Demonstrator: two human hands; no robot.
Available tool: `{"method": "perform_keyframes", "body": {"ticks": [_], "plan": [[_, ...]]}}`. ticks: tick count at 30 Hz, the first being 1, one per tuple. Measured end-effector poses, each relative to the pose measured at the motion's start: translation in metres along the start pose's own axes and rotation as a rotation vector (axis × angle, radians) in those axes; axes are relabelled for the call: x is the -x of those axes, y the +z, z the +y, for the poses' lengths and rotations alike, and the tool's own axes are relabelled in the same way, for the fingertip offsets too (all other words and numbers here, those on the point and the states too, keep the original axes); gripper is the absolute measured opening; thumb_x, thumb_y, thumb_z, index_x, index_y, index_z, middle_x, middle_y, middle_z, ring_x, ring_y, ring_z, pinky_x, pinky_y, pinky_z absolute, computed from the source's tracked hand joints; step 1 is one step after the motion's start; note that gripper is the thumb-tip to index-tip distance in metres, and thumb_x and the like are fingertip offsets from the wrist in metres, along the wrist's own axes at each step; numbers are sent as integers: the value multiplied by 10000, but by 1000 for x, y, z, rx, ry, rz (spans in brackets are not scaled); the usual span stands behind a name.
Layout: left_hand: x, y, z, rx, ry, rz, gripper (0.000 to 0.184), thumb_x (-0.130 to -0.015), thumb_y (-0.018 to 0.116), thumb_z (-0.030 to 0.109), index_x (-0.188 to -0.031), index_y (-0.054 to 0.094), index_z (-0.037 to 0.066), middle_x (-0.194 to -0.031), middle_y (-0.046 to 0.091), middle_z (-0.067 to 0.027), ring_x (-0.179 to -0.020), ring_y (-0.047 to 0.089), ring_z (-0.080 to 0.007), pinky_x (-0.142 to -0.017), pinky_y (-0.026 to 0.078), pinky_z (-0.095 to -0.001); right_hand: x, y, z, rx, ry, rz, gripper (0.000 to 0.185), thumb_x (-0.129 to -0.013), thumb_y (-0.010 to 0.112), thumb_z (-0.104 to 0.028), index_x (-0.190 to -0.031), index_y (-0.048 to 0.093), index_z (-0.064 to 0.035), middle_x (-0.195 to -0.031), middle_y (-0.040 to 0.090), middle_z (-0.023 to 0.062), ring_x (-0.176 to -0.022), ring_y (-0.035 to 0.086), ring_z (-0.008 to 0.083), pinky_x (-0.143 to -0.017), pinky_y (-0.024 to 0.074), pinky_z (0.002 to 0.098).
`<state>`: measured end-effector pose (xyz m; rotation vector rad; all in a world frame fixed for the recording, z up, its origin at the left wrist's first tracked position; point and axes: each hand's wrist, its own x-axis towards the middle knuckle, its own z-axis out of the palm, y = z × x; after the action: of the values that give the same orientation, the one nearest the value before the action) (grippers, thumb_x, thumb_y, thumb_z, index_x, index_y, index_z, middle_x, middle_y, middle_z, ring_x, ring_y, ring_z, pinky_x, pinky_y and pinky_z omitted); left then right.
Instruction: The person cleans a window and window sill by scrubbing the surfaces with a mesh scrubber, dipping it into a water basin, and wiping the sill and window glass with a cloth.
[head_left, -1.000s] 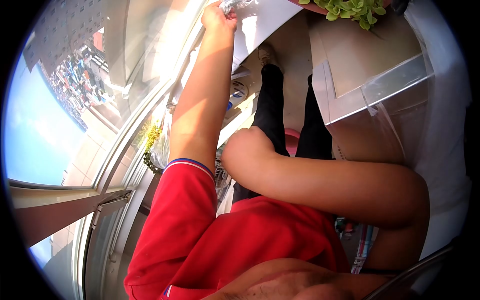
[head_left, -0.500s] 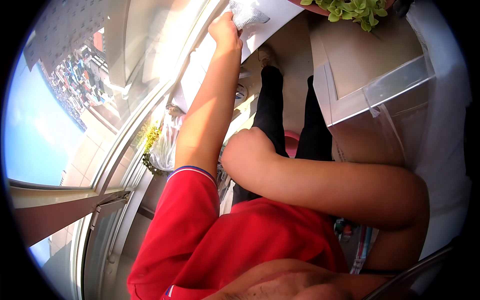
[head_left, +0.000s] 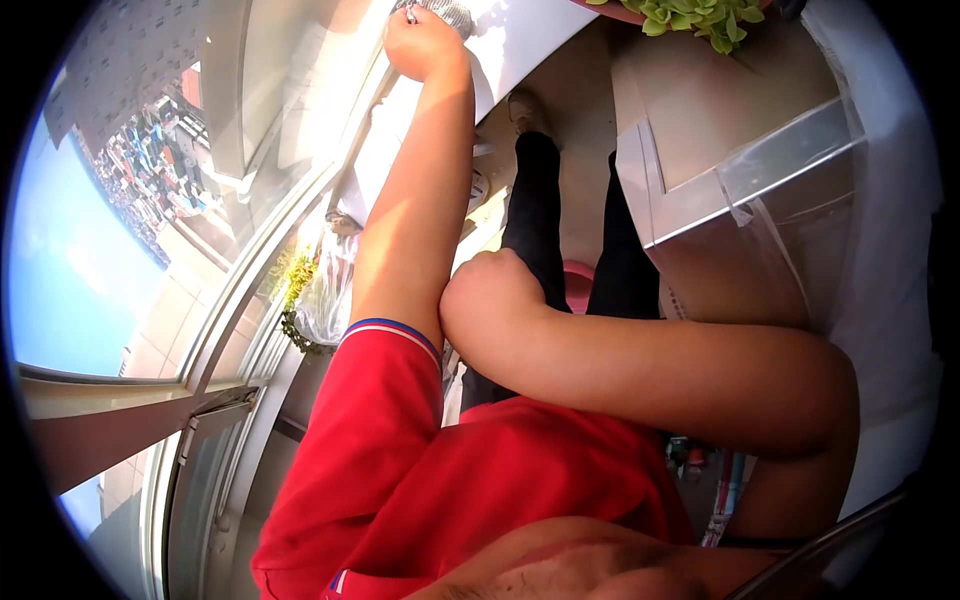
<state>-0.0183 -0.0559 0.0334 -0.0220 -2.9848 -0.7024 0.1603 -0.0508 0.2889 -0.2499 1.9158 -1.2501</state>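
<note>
Evidently, the left hand [head_left: 425, 45] has the cloth [head_left: 452, 14] bunched in curled fingers on the ledge [head_left: 520, 42]; a flatter palm would spread pressure more evenly over that surface. The right hand [head_left: 490, 292], back up, is nearer the body than the ledge, its grip hidden: I cannot tell. No brand or writing is readable.

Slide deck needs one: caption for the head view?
Left hand grips a grey cloth at the white ledge by the window; right hand sits beside the left arm.
</note>
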Motion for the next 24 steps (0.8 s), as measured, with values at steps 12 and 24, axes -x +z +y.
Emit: {"method": "perform_keyframes", "body": {"ticks": [12, 24], "plan": [[9, 3, -1, -101, 359, -77, 447, -831, 726, 172, -1256, 666, 45, -1173, 641, -149, -1108, 622, -364, -942, 506, -458, 1, 5, -2, 27, -32, 13, 133, -807, 689, -148, -888, 793, -136, -910, 740, 55, -921, 720, 253, -754, 559, 366], [-10, 55, 8, -300, 617, -302, 391, -997, 560, 374, -993, 705, 12, -872, 722, -238, -800, 712, -427, -750, 573, -513, 2, 0, 1, -12, -49, -15, 129, -786, 711, -159, -873, 804, -143, -879, 733, 57, -903, 728, 254, -762, 546, 362]]}}
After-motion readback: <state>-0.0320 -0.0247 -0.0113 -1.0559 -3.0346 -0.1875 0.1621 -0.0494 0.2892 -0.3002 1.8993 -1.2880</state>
